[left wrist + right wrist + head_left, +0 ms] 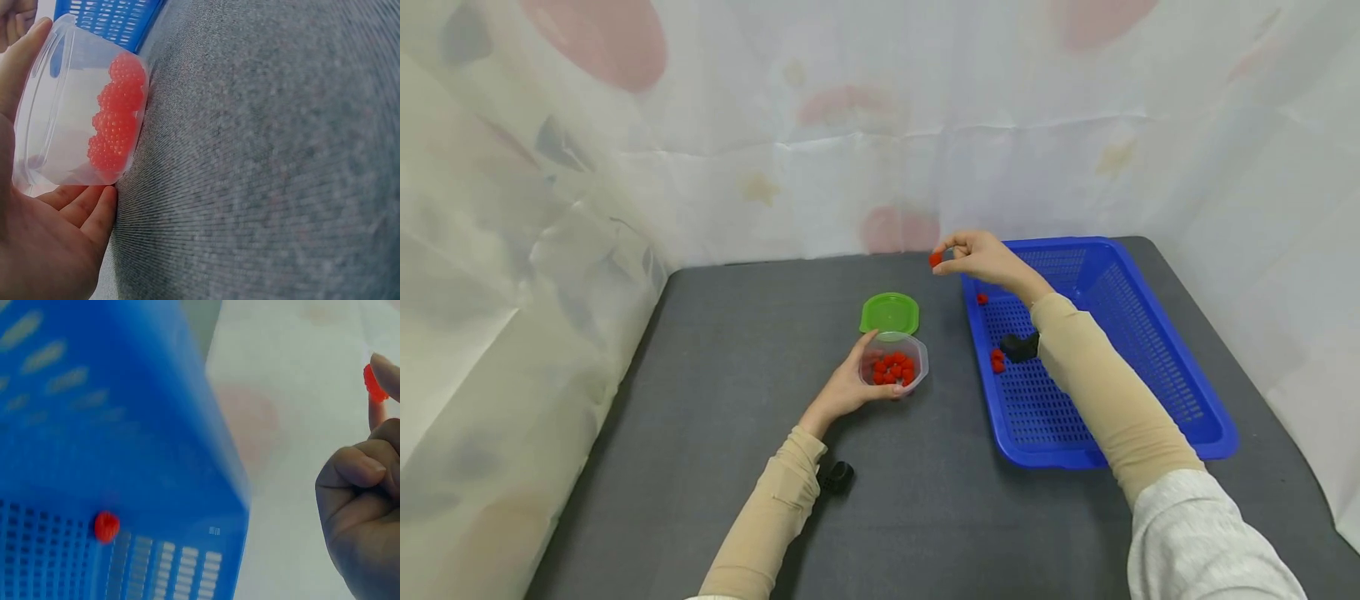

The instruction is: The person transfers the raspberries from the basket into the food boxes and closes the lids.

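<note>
Hands [981, 254] — one berry [936, 259], one cup [895, 362].

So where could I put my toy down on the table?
Bare grey table lies left of the clear cup, and in front of it. It is crowded around the green lid, left hand and blue basket.

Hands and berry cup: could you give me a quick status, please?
Left hand grips clear cup of red berries. Right hand pinches one berry beside blue basket. Nothing between.
</note>
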`<state>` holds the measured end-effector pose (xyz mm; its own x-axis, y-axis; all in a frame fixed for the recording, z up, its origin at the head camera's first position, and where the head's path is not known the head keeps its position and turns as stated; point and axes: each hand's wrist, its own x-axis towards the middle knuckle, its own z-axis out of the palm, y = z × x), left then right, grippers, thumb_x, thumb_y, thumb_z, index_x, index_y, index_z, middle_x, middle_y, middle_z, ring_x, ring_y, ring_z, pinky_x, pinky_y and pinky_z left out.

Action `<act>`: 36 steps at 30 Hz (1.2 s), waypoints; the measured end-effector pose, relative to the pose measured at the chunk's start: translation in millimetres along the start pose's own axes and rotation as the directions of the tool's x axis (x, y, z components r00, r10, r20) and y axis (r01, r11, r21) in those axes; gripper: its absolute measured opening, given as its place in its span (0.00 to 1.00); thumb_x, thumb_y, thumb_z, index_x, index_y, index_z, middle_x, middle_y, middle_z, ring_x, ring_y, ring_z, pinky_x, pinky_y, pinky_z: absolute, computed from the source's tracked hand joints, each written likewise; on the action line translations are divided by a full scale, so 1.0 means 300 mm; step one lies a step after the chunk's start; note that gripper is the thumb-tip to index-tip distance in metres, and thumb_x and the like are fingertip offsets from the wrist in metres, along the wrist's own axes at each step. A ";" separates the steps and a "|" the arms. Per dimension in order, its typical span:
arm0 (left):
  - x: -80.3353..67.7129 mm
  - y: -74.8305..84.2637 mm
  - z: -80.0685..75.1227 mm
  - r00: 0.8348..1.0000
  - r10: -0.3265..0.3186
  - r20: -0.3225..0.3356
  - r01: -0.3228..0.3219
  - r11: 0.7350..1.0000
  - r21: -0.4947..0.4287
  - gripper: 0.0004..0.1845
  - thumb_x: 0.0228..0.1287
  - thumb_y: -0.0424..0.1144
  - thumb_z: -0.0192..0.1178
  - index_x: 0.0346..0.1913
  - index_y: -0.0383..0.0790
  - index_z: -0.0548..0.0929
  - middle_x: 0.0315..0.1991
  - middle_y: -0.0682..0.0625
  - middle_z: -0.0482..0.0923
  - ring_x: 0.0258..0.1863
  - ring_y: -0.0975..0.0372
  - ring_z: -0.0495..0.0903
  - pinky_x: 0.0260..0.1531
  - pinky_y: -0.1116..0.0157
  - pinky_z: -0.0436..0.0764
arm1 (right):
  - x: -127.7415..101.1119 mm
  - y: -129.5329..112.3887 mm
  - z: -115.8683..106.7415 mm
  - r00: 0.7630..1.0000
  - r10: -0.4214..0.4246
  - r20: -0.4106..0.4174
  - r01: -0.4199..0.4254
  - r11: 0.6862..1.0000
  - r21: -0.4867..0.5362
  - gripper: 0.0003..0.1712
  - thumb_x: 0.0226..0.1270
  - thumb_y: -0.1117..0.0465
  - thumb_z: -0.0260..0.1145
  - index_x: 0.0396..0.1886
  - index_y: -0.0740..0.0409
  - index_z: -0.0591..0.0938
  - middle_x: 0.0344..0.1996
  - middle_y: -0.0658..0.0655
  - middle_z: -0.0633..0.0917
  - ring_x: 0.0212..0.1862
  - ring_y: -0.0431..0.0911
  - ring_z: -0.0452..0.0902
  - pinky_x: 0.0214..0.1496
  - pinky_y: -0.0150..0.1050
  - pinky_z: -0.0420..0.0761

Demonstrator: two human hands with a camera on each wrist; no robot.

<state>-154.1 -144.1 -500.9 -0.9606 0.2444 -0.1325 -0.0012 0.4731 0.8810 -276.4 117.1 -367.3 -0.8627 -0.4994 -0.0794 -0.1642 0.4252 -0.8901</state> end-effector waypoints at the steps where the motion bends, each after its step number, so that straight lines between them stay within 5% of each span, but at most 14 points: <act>1: 0.002 0.001 0.000 1.000 0.001 0.000 -0.001 1.000 -0.003 0.56 0.43 0.53 0.73 0.73 0.59 0.49 0.64 0.50 0.67 0.65 0.56 0.65 0.62 0.48 0.66 | 0.005 -0.005 0.008 1.000 -0.011 0.014 0.011 1.000 0.008 0.20 0.58 0.54 0.68 0.49 0.52 0.77 0.12 0.47 0.58 0.15 0.42 0.48 0.28 0.44 0.61; 13: -0.001 -0.013 0.002 1.000 0.002 0.009 -0.002 1.000 0.020 0.56 0.43 0.55 0.73 0.73 0.57 0.49 0.64 0.50 0.68 0.65 0.55 0.66 0.63 0.45 0.63 | 0.068 -0.014 0.141 0.967 -0.034 0.254 0.021 0.998 0.051 0.21 0.59 0.58 0.68 0.51 0.57 0.76 0.11 0.47 0.62 0.13 0.40 0.51 0.20 0.34 0.60; 23: -0.006 -0.011 -0.005 1.000 -0.001 0.010 0.001 1.000 0.011 0.55 0.44 0.54 0.73 0.72 0.61 0.49 0.64 0.51 0.68 0.66 0.57 0.66 0.63 0.47 0.65 | 0.113 -0.014 0.232 0.900 0.014 0.436 0.034 0.994 -0.102 0.22 0.56 0.63 0.67 0.51 0.62 0.76 0.12 0.47 0.65 0.14 0.38 0.53 0.21 0.33 0.60; 36: -0.006 -0.015 -0.004 1.000 -0.001 0.012 0.001 1.000 -0.017 0.56 0.42 0.56 0.73 0.73 0.60 0.48 0.63 0.50 0.69 0.64 0.56 0.68 0.62 0.47 0.66 | 0.106 -0.001 0.288 0.817 0.075 0.572 0.086 0.965 -0.248 0.22 0.55 0.67 0.65 0.51 0.65 0.77 0.13 0.48 0.68 0.16 0.38 0.55 0.24 0.31 0.61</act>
<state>-152.8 -147.6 -504.0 -0.9572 0.2542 -0.1385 -0.0068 0.4588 0.8885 -262.6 35.8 -408.2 -0.4439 -0.8078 -0.3878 -0.3513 0.5550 -0.7541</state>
